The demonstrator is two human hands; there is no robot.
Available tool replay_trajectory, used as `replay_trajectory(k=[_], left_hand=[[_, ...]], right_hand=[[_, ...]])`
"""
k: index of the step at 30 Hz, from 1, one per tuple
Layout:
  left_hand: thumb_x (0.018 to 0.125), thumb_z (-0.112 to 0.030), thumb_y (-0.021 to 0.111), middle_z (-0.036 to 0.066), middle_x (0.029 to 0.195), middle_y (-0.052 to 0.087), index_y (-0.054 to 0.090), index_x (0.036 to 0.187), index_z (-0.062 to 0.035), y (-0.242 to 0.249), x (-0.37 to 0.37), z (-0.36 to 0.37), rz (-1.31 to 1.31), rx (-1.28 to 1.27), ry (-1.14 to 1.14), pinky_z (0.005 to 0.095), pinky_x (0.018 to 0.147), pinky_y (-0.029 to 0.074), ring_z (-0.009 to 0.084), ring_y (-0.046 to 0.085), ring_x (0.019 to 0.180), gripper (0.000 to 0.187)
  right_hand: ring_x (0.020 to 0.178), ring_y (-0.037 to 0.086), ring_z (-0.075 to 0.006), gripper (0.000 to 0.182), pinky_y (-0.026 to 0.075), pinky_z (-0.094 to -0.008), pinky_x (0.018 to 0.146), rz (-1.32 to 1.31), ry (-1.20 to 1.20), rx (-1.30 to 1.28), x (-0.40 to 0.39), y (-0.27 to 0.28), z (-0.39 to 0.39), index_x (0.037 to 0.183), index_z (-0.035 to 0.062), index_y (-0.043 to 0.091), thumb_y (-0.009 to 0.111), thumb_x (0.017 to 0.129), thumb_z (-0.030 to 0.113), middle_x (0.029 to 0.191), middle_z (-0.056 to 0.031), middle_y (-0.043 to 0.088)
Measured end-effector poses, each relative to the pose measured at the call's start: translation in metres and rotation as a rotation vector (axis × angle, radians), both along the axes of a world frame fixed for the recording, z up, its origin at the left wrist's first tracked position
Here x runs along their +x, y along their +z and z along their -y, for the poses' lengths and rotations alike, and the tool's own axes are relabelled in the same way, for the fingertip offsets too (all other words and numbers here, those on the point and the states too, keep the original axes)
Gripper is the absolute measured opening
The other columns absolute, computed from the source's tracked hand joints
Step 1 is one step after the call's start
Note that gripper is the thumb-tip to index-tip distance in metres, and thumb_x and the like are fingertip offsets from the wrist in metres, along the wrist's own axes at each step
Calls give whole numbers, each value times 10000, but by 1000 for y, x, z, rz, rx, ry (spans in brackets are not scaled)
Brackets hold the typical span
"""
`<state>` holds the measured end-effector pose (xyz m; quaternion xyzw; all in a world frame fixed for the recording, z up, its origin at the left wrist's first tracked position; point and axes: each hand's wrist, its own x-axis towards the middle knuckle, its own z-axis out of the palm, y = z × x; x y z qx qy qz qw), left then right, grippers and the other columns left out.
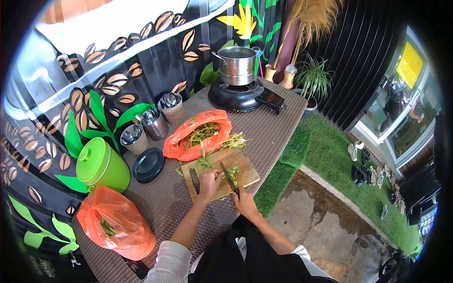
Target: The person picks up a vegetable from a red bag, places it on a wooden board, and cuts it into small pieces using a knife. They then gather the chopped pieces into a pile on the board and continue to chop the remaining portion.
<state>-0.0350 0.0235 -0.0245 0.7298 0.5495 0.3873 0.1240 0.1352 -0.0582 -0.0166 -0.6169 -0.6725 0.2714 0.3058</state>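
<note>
A wooden cutting board [250, 172] lies on the table in front of me. My right hand [244, 203] grips the handle of a knife [228, 176], its blade angled across the board. To the left of the blade, my left hand [210, 183] rests with its fingers curled on leafy greens, mostly hidden under them. Loose green sprigs [204, 162] lie just beyond that hand. Chopped greens [234, 174] are scattered right of the blade. A long dark shape, slot or object, marks the board's left end. Touching the far side is an open orange plastic bag [175, 147] full of leafy stems.
A second orange bag [118, 226] stands front left, near a green lidded bucket [103, 165] and dark plates [149, 164]. Several metal cups of cutlery [155, 123] line the wall side. At the far end, a steel pot [237, 66] sits on a black stove [236, 96].
</note>
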Motion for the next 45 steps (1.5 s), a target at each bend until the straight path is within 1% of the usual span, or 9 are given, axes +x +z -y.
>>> replay_trajectory(k=[3, 6, 9, 11, 17, 27, 29, 35, 45], left_hand=[[851, -125, 605, 204, 771, 633, 662, 916, 29, -13, 1, -12, 59, -54, 0, 399, 662, 483, 340, 623, 712, 177], [836, -159, 616, 191, 810, 652, 680, 912, -3, -19, 0, -22, 147, -58, 136, 401, 711, 479, 345, 615, 762, 186], [799, -178, 672, 194, 810, 652, 685, 888, 6, -12, -4, -22, 201, -123, 153, 400, 719, 478, 341, 608, 764, 205], [772, -190, 702, 190, 810, 646, 688, 868, 8, 7, -6, -9, 10, -172, -16, 407, 746, 466, 334, 595, 799, 220], [728, -172, 715, 148, 770, 627, 691, 797, -13, -7, -4, 7, 25, -53, -36, 416, 795, 440, 309, 582, 836, 175], [770, -111, 645, 135, 763, 619, 694, 806, -40, -20, 11, 9, 84, -87, -59, 399, 746, 457, 311, 576, 827, 94], [761, -104, 660, 147, 768, 614, 694, 797, -27, -20, 12, 11, 109, -98, -38, 404, 737, 456, 314, 571, 826, 92], [728, -74, 694, 159, 771, 617, 688, 788, 5, -14, 17, 14, 190, -159, 26, 413, 756, 451, 322, 571, 827, 100], [716, -49, 696, 174, 760, 633, 697, 782, 10, -21, 16, 9, 192, -115, 10, 400, 683, 482, 318, 608, 749, 88]], right_hand=[[731, 591, -473, 234, 462, -536, 628, -11, -8, -2, 1, -4, 2, 1013, -41, 483, 563, 868, 124, 725, -290, 597], [721, 593, -468, 230, 463, -538, 622, -23, -25, 0, 2, -1, 4, 1009, -35, 477, 559, 871, 129, 724, -285, 599], [711, 592, -471, 221, 468, -544, 622, -9, -47, -34, 3, 7, 2, 993, -25, 480, 556, 878, 147, 728, -286, 600], [703, 596, -469, 226, 474, -545, 621, 49, -51, -47, 3, 9, 1, 986, -14, 480, 556, 884, 173, 732, -285, 605], [677, 613, -447, 258, 495, -530, 607, 189, -22, -39, -4, 13, -2, 988, -4, 485, 542, 890, 228, 723, -265, 622], [646, 616, -441, 271, 495, -537, 596, 328, 24, -95, -7, 21, -14, 1043, 9, 448, 510, 900, 231, 692, -254, 619], [671, 642, -424, 294, 521, -511, 606, 373, 105, -110, -4, 24, -18, 1047, -3, 409, 492, 909, 244, 757, -253, 640], [707, 664, -398, 238, 544, -470, 609, 465, 102, -161, -13, 29, -15, 1030, -7, 410, 468, 912, 192, 754, -240, 645], [751, 643, -443, 261, 519, -518, 659, 357, 80, -190, -21, 3, -38, 1083, -38, 394, 429, 916, 159, 771, -284, 632]])
